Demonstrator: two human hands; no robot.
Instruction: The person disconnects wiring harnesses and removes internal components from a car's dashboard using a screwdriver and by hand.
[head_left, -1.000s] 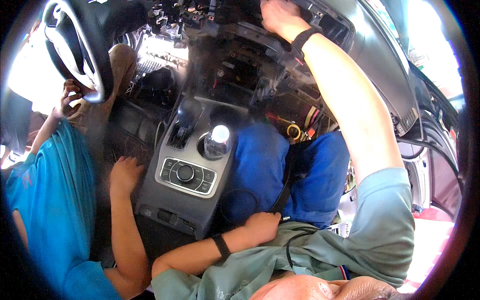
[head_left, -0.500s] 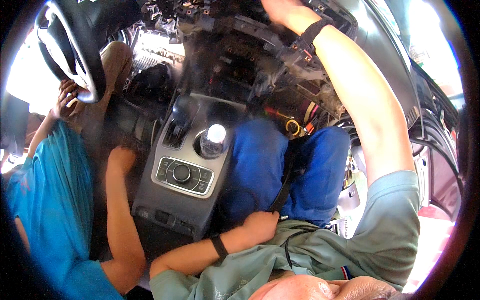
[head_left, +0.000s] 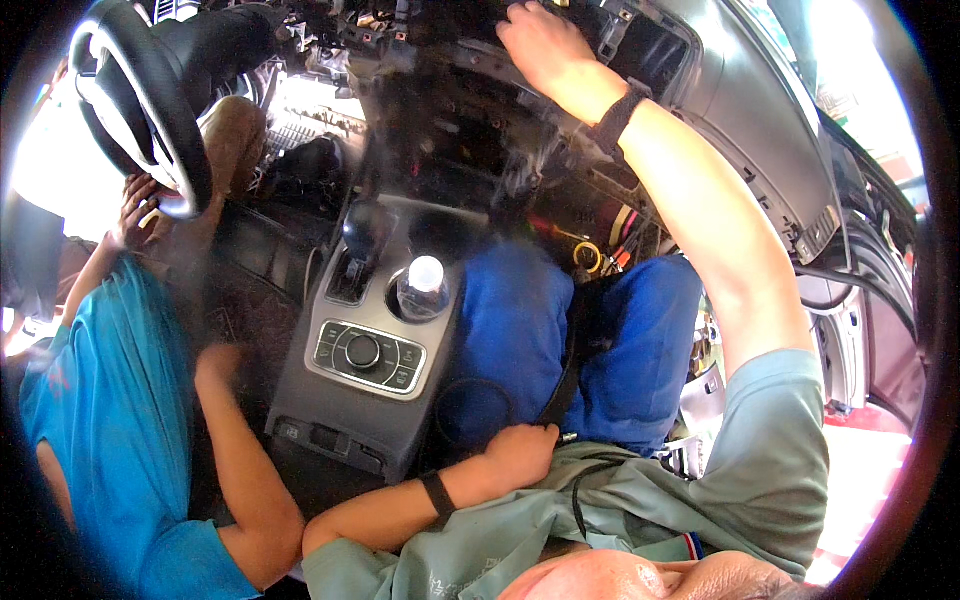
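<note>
My right arm stretches forward to the stripped dashboard (head_left: 480, 60). There my right hand (head_left: 548, 50) is above the dark opening, fingers partly extended and slightly apart, with nothing visible in them. My left hand (head_left: 520, 455) rests on my lap, its fingers closed; what they hold is mostly hidden. A small silvery tip (head_left: 568, 437) sticks out beside that fist, and a black strap (head_left: 562, 400) runs up from it between my blue-clad legs. Both wrists wear black bands.
To the left, the centre console (head_left: 345, 420) carries a round knob (head_left: 362, 349), a gear lever (head_left: 362, 235) and a clear bottle (head_left: 424, 285) with a white cap. A person in a blue shirt (head_left: 110, 400) sits beyond, one hand at the steering wheel (head_left: 190, 110). Loose wiring (head_left: 588, 257) hangs below the dashboard.
My right hand has come lower and slightly left, more fully into view. My left hand stays put. The other person's nearer hand has shifted down and left, blurred.
</note>
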